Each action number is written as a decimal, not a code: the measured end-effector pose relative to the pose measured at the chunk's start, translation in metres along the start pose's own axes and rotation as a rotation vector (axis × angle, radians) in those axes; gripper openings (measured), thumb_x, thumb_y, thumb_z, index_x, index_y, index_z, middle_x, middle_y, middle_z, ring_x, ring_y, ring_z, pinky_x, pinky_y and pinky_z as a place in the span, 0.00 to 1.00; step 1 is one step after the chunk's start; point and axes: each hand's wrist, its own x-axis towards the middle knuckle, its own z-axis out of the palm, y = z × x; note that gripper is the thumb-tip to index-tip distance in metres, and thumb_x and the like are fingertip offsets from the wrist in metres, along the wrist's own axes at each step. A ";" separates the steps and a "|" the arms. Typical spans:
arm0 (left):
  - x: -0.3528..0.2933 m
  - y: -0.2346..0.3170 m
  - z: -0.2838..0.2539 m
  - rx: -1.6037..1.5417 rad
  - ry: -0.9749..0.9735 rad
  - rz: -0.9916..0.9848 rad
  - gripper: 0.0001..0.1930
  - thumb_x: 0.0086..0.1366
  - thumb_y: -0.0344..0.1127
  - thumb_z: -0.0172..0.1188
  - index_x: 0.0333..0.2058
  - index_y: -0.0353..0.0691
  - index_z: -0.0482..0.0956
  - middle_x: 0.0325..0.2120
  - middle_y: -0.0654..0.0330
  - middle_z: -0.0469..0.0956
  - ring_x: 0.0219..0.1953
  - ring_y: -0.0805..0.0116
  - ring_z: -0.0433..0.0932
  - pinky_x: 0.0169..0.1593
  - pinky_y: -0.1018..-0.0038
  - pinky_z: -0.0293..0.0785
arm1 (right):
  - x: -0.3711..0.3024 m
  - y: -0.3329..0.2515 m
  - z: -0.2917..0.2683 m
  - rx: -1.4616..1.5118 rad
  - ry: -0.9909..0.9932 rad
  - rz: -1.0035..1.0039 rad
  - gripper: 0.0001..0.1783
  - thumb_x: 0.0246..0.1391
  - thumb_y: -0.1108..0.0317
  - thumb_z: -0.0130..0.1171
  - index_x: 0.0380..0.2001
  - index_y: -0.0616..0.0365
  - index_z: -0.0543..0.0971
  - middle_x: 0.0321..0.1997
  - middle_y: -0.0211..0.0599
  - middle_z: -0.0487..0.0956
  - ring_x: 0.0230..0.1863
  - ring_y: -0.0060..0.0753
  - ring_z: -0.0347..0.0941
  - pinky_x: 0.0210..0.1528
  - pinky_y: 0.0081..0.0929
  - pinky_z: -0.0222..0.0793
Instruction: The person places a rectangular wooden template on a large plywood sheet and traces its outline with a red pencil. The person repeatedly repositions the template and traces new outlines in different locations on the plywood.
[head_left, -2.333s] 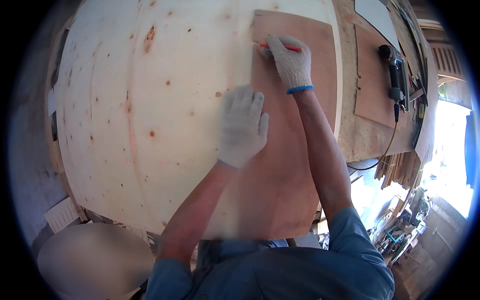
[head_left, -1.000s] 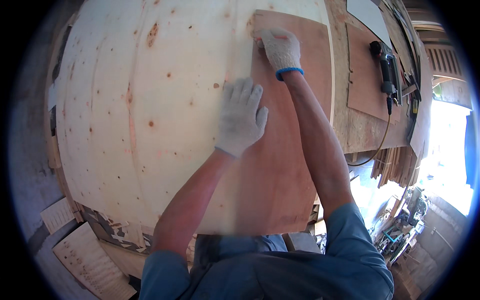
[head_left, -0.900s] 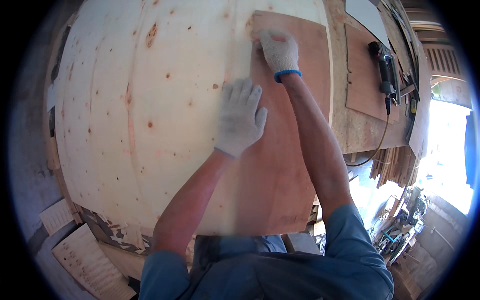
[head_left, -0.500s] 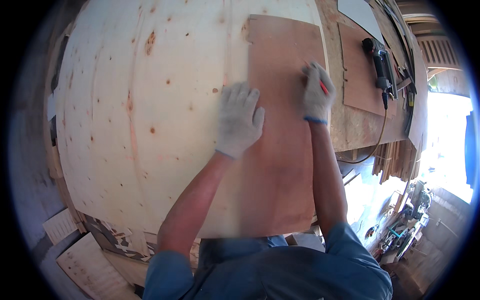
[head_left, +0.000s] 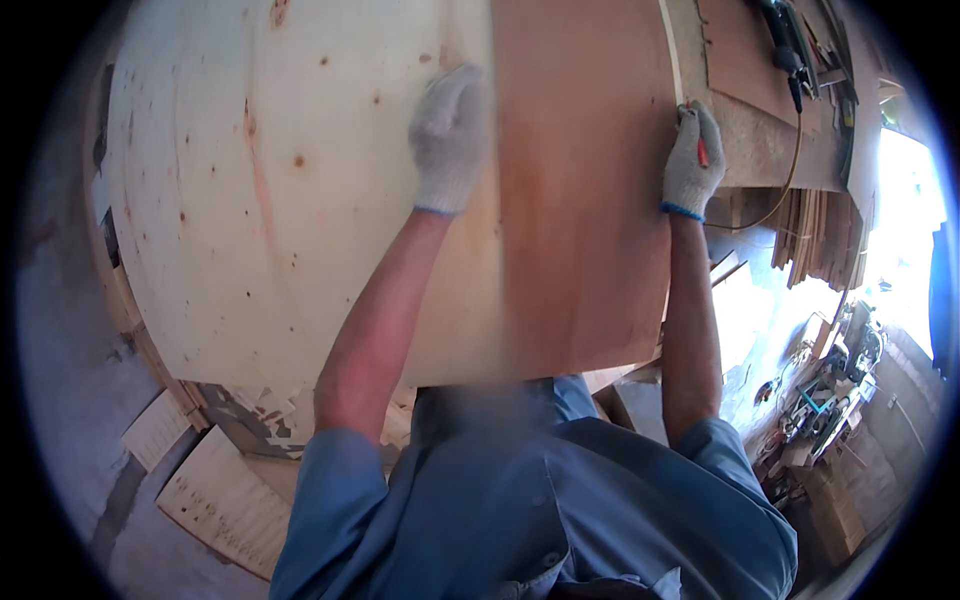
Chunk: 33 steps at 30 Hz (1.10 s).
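A reddish-brown thin wood sheet (head_left: pixel 585 180) lies over a large pale knotty plywood panel (head_left: pixel 340 230). My right hand (head_left: pixel 695 160), in a whitish knit glove with a blue cuff, is closed on a red pencil (head_left: pixel 703 152) at the sheet's right edge. The pencil's tip is too small to make out. My left hand (head_left: pixel 448 140), gloved too, rests on the pale panel just left of the brown sheet's left edge. Its fingers look bent, but blur hides their exact shape and whether they touch that edge.
On a bench at the far right are another brown sheet (head_left: pixel 745 65) and a black power tool (head_left: pixel 785 40) with a yellowish hose (head_left: pixel 795 165). Wood strips (head_left: pixel 815 235) hang below. Machinery (head_left: pixel 830 375) stands lower right; offcuts (head_left: pixel 265 410) lie under the panel's near left.
My right hand has moved from on top of the brown sheet to its right edge, keeping the pencil. My left hand has drawn off the sheet leftward. The view has shifted.
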 end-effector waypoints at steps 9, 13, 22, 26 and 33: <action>-0.227 0.059 -0.097 0.436 -0.508 0.136 0.31 0.64 0.38 0.63 0.66 0.39 0.70 0.68 0.44 0.66 0.72 0.38 0.59 0.75 0.38 0.48 | -0.061 0.002 -0.065 -0.103 -0.008 0.046 0.16 0.69 0.70 0.58 0.55 0.68 0.80 0.54 0.42 0.83 0.56 0.29 0.78 0.59 0.25 0.73; -0.247 0.098 -0.100 0.440 -0.902 0.007 0.36 0.58 0.45 0.70 0.64 0.41 0.72 0.66 0.38 0.64 0.71 0.33 0.59 0.73 0.36 0.47 | -0.101 0.018 -0.088 -0.087 0.030 0.105 0.16 0.69 0.71 0.58 0.55 0.68 0.80 0.53 0.39 0.82 0.55 0.27 0.77 0.58 0.24 0.73; -0.258 0.081 -0.108 0.388 -0.929 0.186 0.40 0.54 0.50 0.73 0.64 0.43 0.72 0.65 0.32 0.63 0.69 0.29 0.59 0.73 0.35 0.48 | -0.117 0.013 -0.074 -0.100 0.183 0.067 0.15 0.69 0.69 0.59 0.54 0.64 0.82 0.47 0.33 0.84 0.47 0.21 0.77 0.53 0.22 0.73; -0.254 0.081 -0.111 0.361 -0.950 0.203 0.40 0.54 0.50 0.73 0.64 0.43 0.72 0.65 0.33 0.63 0.69 0.30 0.59 0.73 0.35 0.48 | -0.122 0.011 -0.068 -0.168 0.170 -0.006 0.14 0.68 0.69 0.59 0.53 0.63 0.82 0.48 0.34 0.85 0.48 0.21 0.78 0.53 0.22 0.74; -0.267 0.070 -0.109 0.400 -0.888 0.285 0.38 0.53 0.48 0.74 0.62 0.43 0.74 0.64 0.34 0.64 0.69 0.33 0.60 0.73 0.38 0.51 | -0.133 0.015 -0.062 -0.202 0.151 -0.090 0.14 0.68 0.69 0.59 0.54 0.62 0.82 0.49 0.38 0.86 0.50 0.26 0.81 0.54 0.25 0.76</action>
